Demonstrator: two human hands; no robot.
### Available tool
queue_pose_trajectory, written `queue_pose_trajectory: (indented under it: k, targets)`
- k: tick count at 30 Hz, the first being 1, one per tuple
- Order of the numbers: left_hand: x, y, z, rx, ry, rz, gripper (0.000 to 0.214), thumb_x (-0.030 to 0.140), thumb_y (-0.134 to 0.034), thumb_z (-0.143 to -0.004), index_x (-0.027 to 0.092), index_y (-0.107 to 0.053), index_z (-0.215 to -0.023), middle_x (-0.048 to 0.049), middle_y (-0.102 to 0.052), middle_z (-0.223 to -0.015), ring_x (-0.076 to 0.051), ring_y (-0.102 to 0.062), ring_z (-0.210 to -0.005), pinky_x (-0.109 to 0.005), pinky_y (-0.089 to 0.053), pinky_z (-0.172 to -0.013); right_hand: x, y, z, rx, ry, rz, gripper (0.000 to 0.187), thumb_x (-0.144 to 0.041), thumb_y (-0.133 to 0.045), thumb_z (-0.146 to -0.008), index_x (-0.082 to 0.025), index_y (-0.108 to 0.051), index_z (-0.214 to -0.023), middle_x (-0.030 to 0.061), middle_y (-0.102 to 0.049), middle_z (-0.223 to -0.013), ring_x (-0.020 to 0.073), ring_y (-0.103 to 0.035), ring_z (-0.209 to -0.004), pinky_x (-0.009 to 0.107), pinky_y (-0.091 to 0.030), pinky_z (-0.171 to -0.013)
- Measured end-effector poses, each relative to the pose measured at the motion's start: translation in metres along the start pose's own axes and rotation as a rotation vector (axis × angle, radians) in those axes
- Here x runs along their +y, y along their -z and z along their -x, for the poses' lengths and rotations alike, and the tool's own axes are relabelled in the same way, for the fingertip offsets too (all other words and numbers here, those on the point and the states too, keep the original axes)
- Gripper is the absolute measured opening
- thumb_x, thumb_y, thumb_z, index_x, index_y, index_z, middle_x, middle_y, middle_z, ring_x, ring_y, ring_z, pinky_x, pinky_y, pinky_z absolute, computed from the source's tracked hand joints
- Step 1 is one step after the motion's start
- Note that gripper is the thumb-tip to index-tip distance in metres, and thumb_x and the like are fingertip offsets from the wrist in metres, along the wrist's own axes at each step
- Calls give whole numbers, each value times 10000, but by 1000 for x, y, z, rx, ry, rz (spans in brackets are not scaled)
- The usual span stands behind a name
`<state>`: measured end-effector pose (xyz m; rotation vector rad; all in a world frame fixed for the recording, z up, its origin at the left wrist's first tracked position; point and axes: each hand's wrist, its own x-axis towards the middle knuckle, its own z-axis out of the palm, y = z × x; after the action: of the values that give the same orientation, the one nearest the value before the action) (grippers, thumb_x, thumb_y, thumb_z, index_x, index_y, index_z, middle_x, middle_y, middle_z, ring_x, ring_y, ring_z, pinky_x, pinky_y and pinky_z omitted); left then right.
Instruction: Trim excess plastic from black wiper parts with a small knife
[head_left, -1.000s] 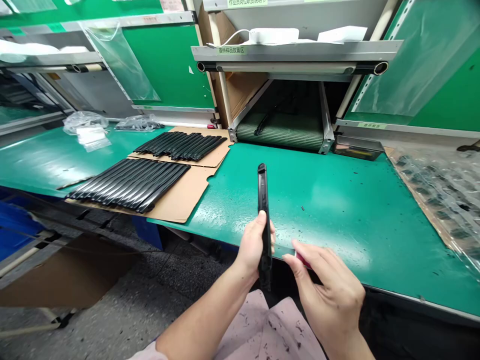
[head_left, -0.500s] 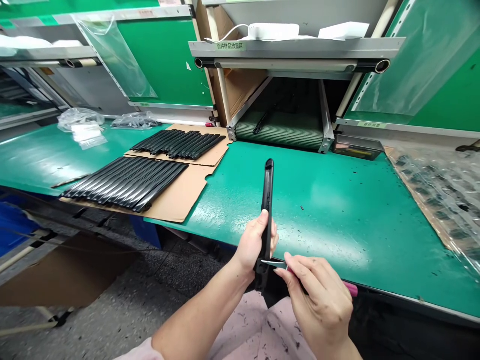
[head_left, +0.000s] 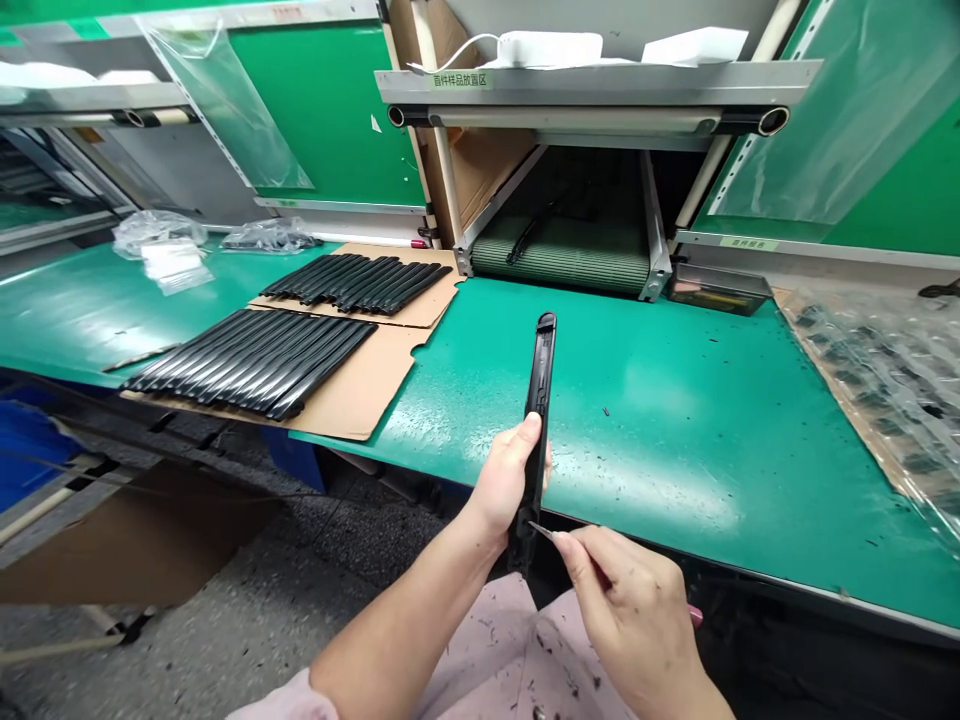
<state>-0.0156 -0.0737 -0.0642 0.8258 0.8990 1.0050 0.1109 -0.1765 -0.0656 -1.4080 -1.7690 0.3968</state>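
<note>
A long black plastic strip (head_left: 541,370) stands tilted upward over the bench's front edge, its hollow, ribbed side facing me. My left hand (head_left: 510,475) is closed around its lower half, thumb on the near face. In my right hand (head_left: 626,595) is a knife with a thin metal blade (head_left: 541,530) and a pink handle (head_left: 696,616), mostly hidden by my fingers. The blade's tip meets the strip near its lower end, below my left hand. Small dark shavings lie on my pink clothing (head_left: 480,640).
Rows of similar black strips (head_left: 255,360) lie on cardboard (head_left: 375,390) to the left. A green conveyor belt (head_left: 570,262) ends at the back of the green bench (head_left: 660,400). Clear plastic trays (head_left: 885,370) sit at right. Black scraps dot the bench.
The black strip has turned so its hollow face shows more. The blade has angled downward toward my right hand, and that hand has shifted slightly down and left.
</note>
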Motion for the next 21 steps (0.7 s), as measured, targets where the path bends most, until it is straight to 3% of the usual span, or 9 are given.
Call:
queue_pose_trajectory:
  k: [3, 5, 6, 7, 9, 12, 15, 21]
  targets:
    - [2, -1, 2, 40, -4, -17, 534, 618, -567, -858, 144, -484, -627, 23, -405, -424, -64, -352, -340, -167, -267, -342, -6, -4, 6, -240, -123, -139, 430, -337, -461, -994, -171, -520, -602, -30, -459, -528, 82, -423, -487, 250, -269, -491]
    - [3, -2, 3, 71, 1, 30, 494, 597, -574, -866, 143, -507, -684, 16, -453, -466, -81, -399, -353, -179, -316, -343, -9, -5, 8, -465, -146, -289, 452, -356, -466, -989, -166, -507, -581, -32, -454, -519, 80, -437, -498, 239, -265, -482]
    - [4, -2, 3, 76, -10, 79, 451, 566, -581, -874, 139, -532, -737, 7, -498, -516, -86, -424, -369, -186, -343, -349, -9, -5, 8, -519, -138, -352, 446, -357, -459, -992, -166, -528, -595, -32, -468, -532, 80, -457, -513, 232, -279, -490]
    - [5, -2, 3, 62, -27, 144, 396, 521, -589, -885, 134, -558, -805, -5, -545, -587, -83, -440, -387, -188, -363, -356, -9, -3, 7, -505, -126, -395, 433, -353, -441, -1001, -170, -557, -626, -31, -489, -558, 82, -477, -534, 227, -299, -505]
    - [9, -2, 2, -23, -58, 305, 299, 421, -569, -920, 128, -595, -973, -28, -595, -747, -55, -430, -418, -168, -365, -368, -5, 2, 5, -340, -120, -405, 386, -340, -396, -1022, -187, -620, -747, -25, -540, -651, 84, -516, -598, 220, -348, -552]
    - [15, -2, 2, -143, -45, 522, 336, 389, -437, -994, 133, -594, -1144, -33, -551, -823, -26, -359, -442, -140, -327, -379, 7, 9, 0, -157, -124, -304, 308, -320, -377, -1034, -230, -655, -939, -16, -590, -798, 87, -563, -705, 211, -411, -633]
    - [20, -3, 4, -164, -16, 593, 430, 443, -341, -1020, 134, -604, -1165, -27, -489, -790, -37, -324, -465, -148, -325, -398, 17, 11, -2, -170, -142, -189, 272, -347, -418, -1024, -251, -661, -951, -14, -595, -817, 96, -569, -711, 232, -417, -635]
    - [20, -8, 9, -246, 21, 519, 425, 462, -370, -1010, 157, -600, -1196, -30, -467, -796, -52, -314, -485, -166, -325, -417, 24, 6, -3, -247, -184, -162, 261, -411, -474, -999, -328, -703, -1092, -19, -542, -740, 100, -531, -635, 250, -384, -581]
